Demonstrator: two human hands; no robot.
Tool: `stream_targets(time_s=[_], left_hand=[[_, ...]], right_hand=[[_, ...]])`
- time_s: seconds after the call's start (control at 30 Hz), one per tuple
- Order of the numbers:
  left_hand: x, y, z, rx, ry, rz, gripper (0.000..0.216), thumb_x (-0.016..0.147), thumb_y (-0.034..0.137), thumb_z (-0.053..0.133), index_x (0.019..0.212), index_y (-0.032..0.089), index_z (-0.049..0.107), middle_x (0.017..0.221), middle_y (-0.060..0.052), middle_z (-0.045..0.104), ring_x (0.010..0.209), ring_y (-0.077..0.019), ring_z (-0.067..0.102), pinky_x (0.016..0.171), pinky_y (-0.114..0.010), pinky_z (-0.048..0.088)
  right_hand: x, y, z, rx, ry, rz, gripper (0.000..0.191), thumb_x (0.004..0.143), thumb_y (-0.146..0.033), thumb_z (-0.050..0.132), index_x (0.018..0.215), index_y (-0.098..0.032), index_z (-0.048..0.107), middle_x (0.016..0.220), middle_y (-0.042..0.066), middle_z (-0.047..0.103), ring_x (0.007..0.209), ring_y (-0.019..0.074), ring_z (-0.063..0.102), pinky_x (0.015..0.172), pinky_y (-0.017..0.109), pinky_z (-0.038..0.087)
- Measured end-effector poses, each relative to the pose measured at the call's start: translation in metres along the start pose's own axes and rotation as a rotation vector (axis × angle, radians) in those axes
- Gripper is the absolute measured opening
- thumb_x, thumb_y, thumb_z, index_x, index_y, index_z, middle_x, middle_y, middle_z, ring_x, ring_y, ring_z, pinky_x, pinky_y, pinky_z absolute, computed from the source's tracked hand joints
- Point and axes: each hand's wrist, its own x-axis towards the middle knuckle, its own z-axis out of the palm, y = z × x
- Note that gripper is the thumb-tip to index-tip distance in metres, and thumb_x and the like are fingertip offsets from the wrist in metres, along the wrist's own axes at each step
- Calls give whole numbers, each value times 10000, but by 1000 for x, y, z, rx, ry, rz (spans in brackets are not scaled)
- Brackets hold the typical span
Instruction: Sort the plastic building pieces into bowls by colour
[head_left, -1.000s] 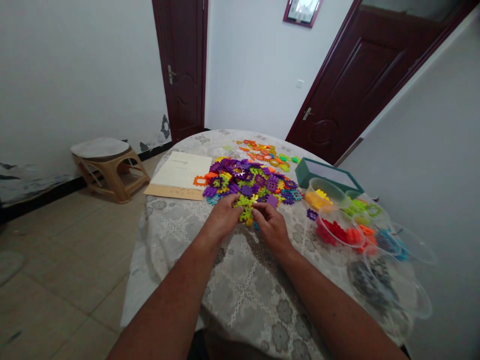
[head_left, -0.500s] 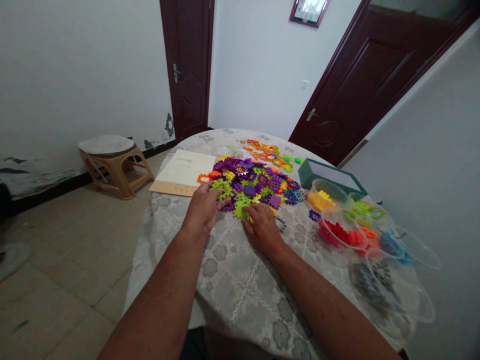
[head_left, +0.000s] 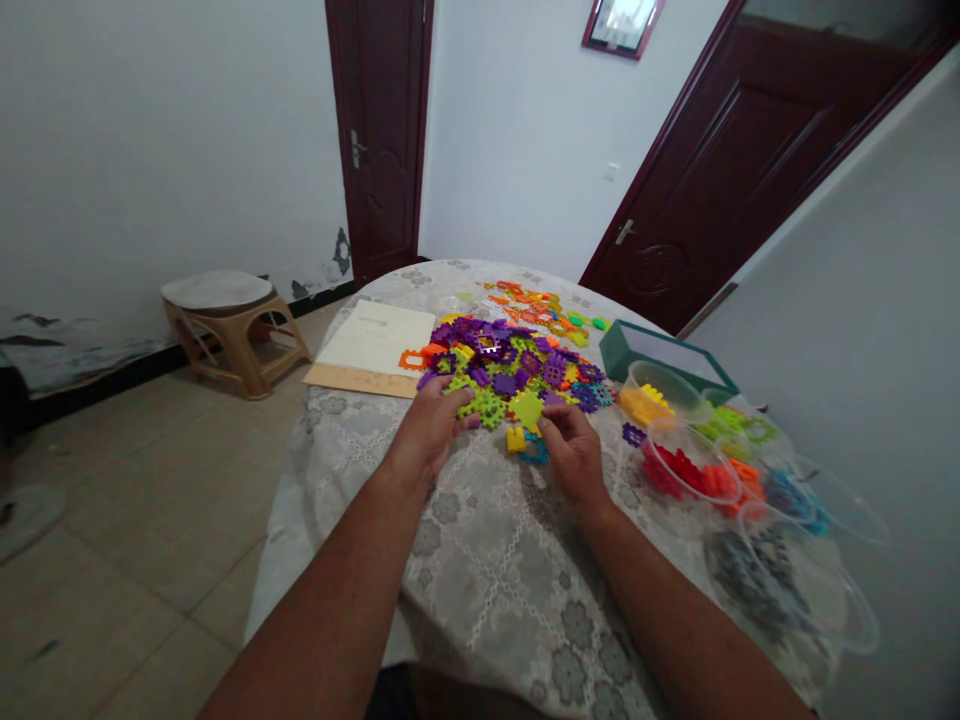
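Note:
My left hand (head_left: 433,425) is closed around lime-green notched building pieces (head_left: 487,407), with the thumb on top and the fingers underneath. My right hand (head_left: 576,455) pinches the right edge of a lime-green square building piece (head_left: 526,408) between thumb and fingers. A yellow piece (head_left: 515,440) and a blue open-frame piece (head_left: 534,450) lie on the cloth just below that square. Behind both hands spreads a heap of mostly purple and lime-green pieces (head_left: 504,382), with some yellow and orange among them.
A patterned cloth covers the round table (head_left: 480,560). To the right stand clear tubs of sorted pieces, including a yellow one (head_left: 646,405), and a green box (head_left: 667,355). Orange pieces (head_left: 529,300) lie farther back. A cream board (head_left: 371,340) is at left, a stool (head_left: 232,330) beyond.
My right hand has moved right and lifted slightly, now pinching the lime-green square. My left hand has shifted a little right with green pieces. The blue piece has come into view near my right hand.

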Motion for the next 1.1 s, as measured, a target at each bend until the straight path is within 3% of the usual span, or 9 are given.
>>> stream_targets(time_s=[0.1, 0.2, 0.37, 0.53, 0.7, 0.9, 1.1], left_hand=[[-7, -7, 9, 34, -76, -44, 410, 757, 194, 801, 1136, 186, 643, 1171, -122, 699, 1006, -224, 717, 759, -309, 629], [-14, -13, 16, 78, -149, -51, 403, 757, 146, 748, 1149, 176, 656, 1116, -125, 741, 977, -238, 733, 746, -307, 617], [-12, -11, 17, 55, -84, -48, 385, 718, 82, 665, 1086, 195, 683, 1097, -91, 756, 909, -224, 743, 728, -304, 610], [-6, -9, 12, -44, -80, -54, 347, 734, 140, 696, 1076, 195, 671, 1038, -85, 754, 866, -205, 740, 719, -299, 600], [-8, -15, 15, -65, -61, -78, 340, 776, 213, 735, 1101, 190, 636, 1098, -116, 742, 947, -226, 734, 735, -311, 599], [-19, -20, 21, -1, -142, -68, 436, 693, 156, 803, 1102, 189, 655, 1095, -129, 729, 969, -254, 719, 763, -337, 616], [-15, -18, 22, -15, -73, -32, 333, 735, 91, 655, 1050, 195, 657, 1086, -106, 697, 965, -247, 709, 748, -354, 646]], right_hand=[[-5, -3, 7, 101, -46, 19, 196, 912, -407, 684, 998, -232, 675, 943, 30, 709, 884, 219, 675, 830, 348, 544], [-12, -8, 12, 19, -151, -47, 202, 931, -400, 683, 1056, -243, 709, 1023, 49, 738, 977, 238, 691, 925, 390, 543], [-14, -9, 13, -30, -139, -75, 372, 947, -390, 657, 1297, -266, 678, 1231, 86, 736, 1076, 254, 697, 992, 432, 548], [-9, -1, 18, -6, -148, 1, 309, 957, -408, 642, 1208, -248, 724, 1149, 74, 763, 979, 238, 721, 900, 401, 580], [-7, -11, 20, 112, -83, 49, 323, 913, -453, 707, 1146, -229, 717, 1085, 75, 775, 950, 230, 726, 877, 391, 594], [-9, -17, 20, 172, -108, 120, 340, 842, -484, 791, 1064, -235, 724, 951, 45, 774, 835, 218, 727, 792, 376, 611], [-2, -9, 13, -48, -98, -49, 265, 972, -439, 644, 1114, -236, 738, 1092, 78, 756, 977, 240, 714, 866, 392, 588]])
